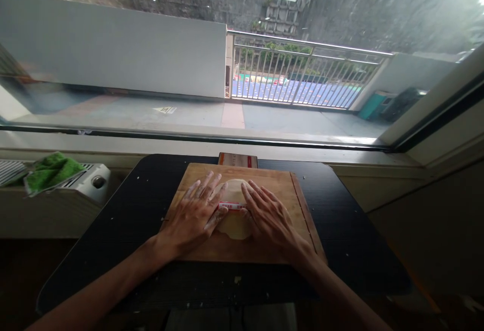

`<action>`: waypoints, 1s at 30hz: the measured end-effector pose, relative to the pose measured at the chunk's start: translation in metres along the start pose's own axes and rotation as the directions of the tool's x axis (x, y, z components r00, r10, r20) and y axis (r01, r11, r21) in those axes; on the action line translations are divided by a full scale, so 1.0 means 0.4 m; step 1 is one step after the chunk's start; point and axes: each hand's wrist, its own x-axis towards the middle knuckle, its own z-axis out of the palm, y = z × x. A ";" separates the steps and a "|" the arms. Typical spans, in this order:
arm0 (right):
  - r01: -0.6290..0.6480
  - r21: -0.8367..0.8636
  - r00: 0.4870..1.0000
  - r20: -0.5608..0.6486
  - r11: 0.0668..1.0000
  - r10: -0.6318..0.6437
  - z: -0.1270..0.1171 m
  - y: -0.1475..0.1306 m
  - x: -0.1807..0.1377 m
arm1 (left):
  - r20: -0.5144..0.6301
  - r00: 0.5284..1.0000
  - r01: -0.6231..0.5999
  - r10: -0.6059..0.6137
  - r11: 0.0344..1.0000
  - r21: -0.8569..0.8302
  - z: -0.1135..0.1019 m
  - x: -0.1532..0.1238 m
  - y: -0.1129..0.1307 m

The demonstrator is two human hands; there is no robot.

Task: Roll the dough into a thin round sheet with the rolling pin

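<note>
A flat, pale sheet of dough (237,227) lies on a wooden cutting board (242,254). Across it runs a thin rolling pin (231,206); only a short middle stretch with a white-and-red label shows, and its ends are hidden under my hands. My left hand (196,212) rests flat over the left part of the pin, fingers stretched forward and dusted with flour. Over the right part, my right hand (267,212) lies palm down in the same way, fingers extended and covering the dough's right side. Neither hand's fingers wrap round the pin.
The board stands on a black table (340,230) dotted with small white crumbs. Behind it sits a box with a red-and-white label (238,160) at the table's far edge. A green cloth (55,171) lies on a white radiator (94,182) at the left. A window (189,119) rises beyond the table.
</note>
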 end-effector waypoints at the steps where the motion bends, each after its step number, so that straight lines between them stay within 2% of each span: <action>1: -0.009 -0.006 1.000 -0.007 1.000 0.009 0.004 0.010 0.010 | -0.003 1.000 0.004 -0.004 1.000 0.002 0.002 0.012 -0.003; 6: -0.048 -0.028 0.998 0.045 0.998 0.049 0.013 0.079 0.111 | 0.018 0.998 0.060 -0.060 0.998 -0.006 0.017 0.116 -0.039; 10: -0.154 0.011 0.984 0.096 0.988 0.152 0.000 0.123 0.198 | 0.055 0.991 0.126 -0.126 0.992 -0.004 0.039 0.197 -0.077; 14: -0.202 0.031 0.976 0.085 0.979 0.199 -0.002 0.139 0.221 | 0.093 0.987 0.136 -0.133 0.991 -0.022 0.056 0.222 -0.094; 18: -0.151 -0.009 0.986 0.075 0.989 0.151 0.015 0.120 0.177 | 0.093 0.994 0.054 -0.054 0.999 -0.002 0.047 0.184 -0.078; 23: -0.109 -0.030 0.994 -0.028 0.994 0.108 0.025 0.049 0.086 | 0.113 0.993 -0.027 0.029 0.999 -0.019 0.021 0.096 -0.041; 30: -0.053 0.033 0.998 -0.014 0.998 0.054 -0.023 -0.062 -0.035 | 0.087 0.992 -0.087 0.092 0.995 -0.052 -0.005 -0.073 0.016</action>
